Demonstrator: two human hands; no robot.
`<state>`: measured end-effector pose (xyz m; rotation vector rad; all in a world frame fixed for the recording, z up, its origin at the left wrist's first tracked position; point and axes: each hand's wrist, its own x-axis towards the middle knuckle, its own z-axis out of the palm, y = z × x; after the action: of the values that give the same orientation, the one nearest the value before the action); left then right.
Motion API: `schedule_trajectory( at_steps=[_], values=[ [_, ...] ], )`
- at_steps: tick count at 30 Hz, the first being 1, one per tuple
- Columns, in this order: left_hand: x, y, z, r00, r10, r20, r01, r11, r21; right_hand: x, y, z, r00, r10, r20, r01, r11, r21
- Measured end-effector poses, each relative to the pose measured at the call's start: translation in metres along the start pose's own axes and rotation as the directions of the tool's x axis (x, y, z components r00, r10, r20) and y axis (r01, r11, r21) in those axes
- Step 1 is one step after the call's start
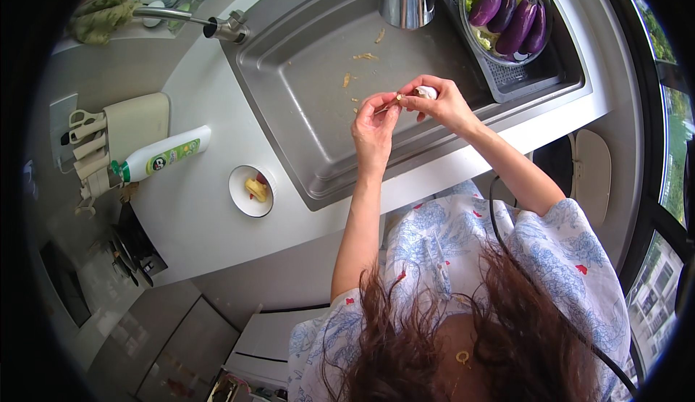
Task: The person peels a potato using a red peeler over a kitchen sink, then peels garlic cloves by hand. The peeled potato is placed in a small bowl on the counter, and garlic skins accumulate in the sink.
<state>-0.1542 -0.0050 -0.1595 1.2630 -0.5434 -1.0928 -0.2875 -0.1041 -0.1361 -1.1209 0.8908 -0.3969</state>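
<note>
Both hands meet over the near part of a grey sink basin (326, 114). Against the palm side of my right hand (453, 108) rests a white garlic bulb (426, 93), held by the curled fingers. My left hand (374, 127) pinches a small pale piece, apparently a garlic clove (399, 98), at its fingertips. The right thumb and forefinger touch that same piece. How much of the clove lies behind the fingers is hidden. Bits of tan peel (365, 56) are scattered on the basin floor beyond the hands.
A glass bowl of purple eggplants (518, 24) and leafy greens sits in a dark drain basket (502, 84) at right. A chrome faucet (407, 0) overhangs the basin. On the left counter are a white bowl with yellow pieces (256, 190), a detergent bottle (168, 155) and a knife block (138, 125).
</note>
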Motion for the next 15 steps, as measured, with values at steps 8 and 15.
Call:
schedule_trajectory(
  at_steps=[8, 15],
  values=[
    [0.0, 0.005, 0.004, 0.999, 0.04, 0.006, -0.04, 0.996, 0.079, 0.001, -0.002, -0.014, 0.972, -0.224, 0.075, 0.236, 0.904, -0.357],
    [0.008, 0.02, 0.001, 0.998, -0.024, 0.061, 0.004, 0.951, 0.31, 0.004, -0.005, -0.023, 0.858, -0.477, 0.192, 0.508, 0.733, -0.451]
  ],
)
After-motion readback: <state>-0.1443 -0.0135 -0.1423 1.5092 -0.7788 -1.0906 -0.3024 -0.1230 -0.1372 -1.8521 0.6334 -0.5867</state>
